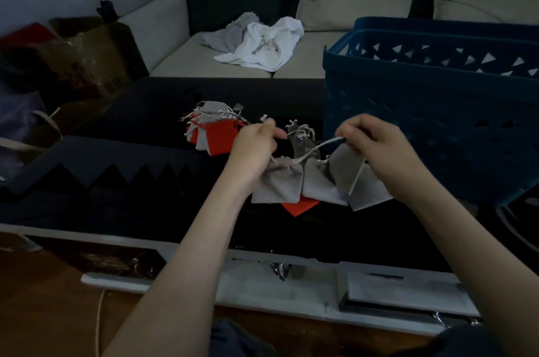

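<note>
A small grey drawstring pouch [278, 181] hangs between my hands over the dark table [131, 202]. My left hand [253, 146] pinches one end of its white cord near the pouch's mouth. My right hand [373, 143] pinches the other cord [318, 148], which runs taut from the pouch up to my fingers. Under my right hand lie several more grey pouches [335, 178], and a red pouch [299, 206] peeks out beneath them. A stack of grey and red pouches [213, 132] lies just left of my left hand.
A blue plastic basket [431, 111] stands at the table's right, close to my right hand. Behind the table is a sofa with crumpled white and grey cloths [262, 41]. Bags and a box [73, 59] sit at the left. The table's white front edge [204, 263] is near me.
</note>
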Demonstrator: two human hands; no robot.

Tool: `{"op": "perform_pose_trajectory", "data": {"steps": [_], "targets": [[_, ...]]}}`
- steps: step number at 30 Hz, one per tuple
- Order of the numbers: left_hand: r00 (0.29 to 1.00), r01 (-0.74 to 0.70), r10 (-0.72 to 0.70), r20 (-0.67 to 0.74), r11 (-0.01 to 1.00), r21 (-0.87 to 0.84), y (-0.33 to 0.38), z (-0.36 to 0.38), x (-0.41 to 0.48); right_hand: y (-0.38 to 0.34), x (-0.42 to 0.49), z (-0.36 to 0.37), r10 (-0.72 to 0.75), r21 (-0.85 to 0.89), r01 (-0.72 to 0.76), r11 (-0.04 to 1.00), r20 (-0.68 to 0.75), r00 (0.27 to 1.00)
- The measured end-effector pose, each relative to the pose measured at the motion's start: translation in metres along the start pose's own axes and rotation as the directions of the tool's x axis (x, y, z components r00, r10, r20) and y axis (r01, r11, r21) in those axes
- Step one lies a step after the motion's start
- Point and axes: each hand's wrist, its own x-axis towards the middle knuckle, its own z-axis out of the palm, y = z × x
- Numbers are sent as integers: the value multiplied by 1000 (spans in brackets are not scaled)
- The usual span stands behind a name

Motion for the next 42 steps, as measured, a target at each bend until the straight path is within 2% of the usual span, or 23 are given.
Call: {"op": "perform_pose_trajectory", "data": {"steps": [3,5,9,11,12,15,16,18,20,22,25,29,35,39,42], "targets": [[980,-171,138,142,953,251,14,12,-16,-13,-7,7,-74,113,64,992,89,993],[962,-235,175,208,920,313,20,21,-25,-17,-11,14,-114,108,98,989,154,982],[934,-147,105,341,984,100,23,25,-36,-20,-13,18,-176,74,167,983,138,975],[926,-150,108,361,984,91,23,22,-37,-21,-14,16,-197,96,186,978,124,973],[923,-189,125,363,971,146,24,21,-37,-21,-14,15,-208,96,197,976,127,970],[920,-335,173,351,813,477,23,21,-35,-23,-16,12,-260,89,248,965,169,951],[916,-370,202,347,757,538,22,22,-36,-24,-17,12,-276,93,263,960,185,943],[882,-462,296,366,696,551,21,23,-36,-28,-19,13,-317,129,295,947,200,927],[843,-535,376,385,663,524,21,24,-36,-31,-20,14,-368,159,344,925,164,915],[845,-530,399,355,712,462,21,23,-38,-31,-19,16,-365,198,340,919,107,925],[894,-421,344,288,864,275,20,19,-39,-28,-16,15,-282,266,249,931,95,955],[926,-254,225,304,965,59,19,19,-38,-22,-16,14,-211,154,188,970,148,966],[947,-71,123,296,981,-178,21,18,-38,-25,-18,13,-206,97,200,975,58,977],[941,-31,103,322,975,-220,17,20,-33,-29,-19,13,-180,296,165,941,27,983],[928,-43,160,336,943,-331,15,20,-31,-27,-18,10,-150,415,79,906,140,979]]}}
